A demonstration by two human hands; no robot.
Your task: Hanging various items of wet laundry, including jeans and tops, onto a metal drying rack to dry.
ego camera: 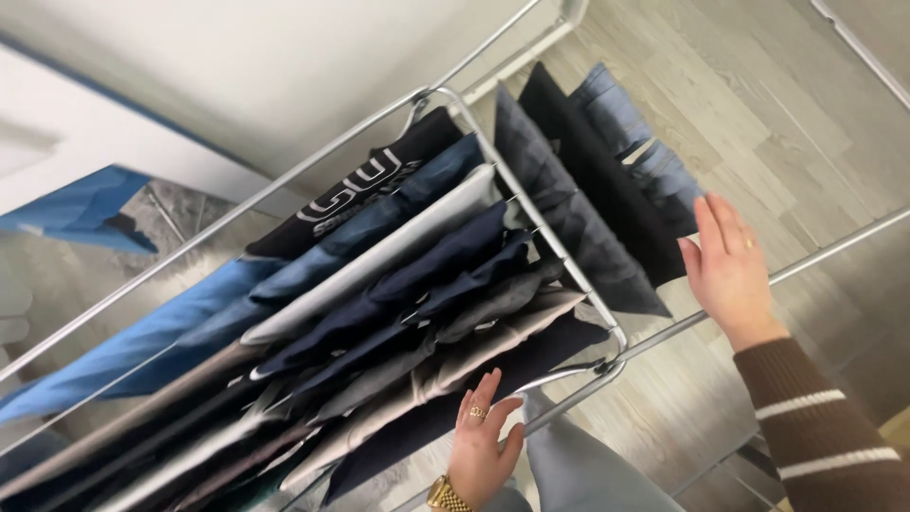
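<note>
Sorting through folded trousers on a metal hanging rack (531, 190).

Left hand (482, 438) rests open-fingered on the dark garment (531, 360) nearest me; right hand (728, 265) spread flat beside the black trousers (607, 199), possibly touching. I'd steady the rail and part the layers gently.

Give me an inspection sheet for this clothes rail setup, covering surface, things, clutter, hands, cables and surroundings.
Surface: pale wood-look floor, seen from above.
Things: metal clothes rail packed with hanging garments, mostly navy, blue, grey and beige; dark garments hang past its end bar.
Clutter: nothing seen.
Hands: left hand open, fingers on a dark garment at the near rail; right hand open, flat beside the dark garments, striped brown sleeve.
Cables: nothing seen.
Surroundings: white wall, blue object at left.
</note>
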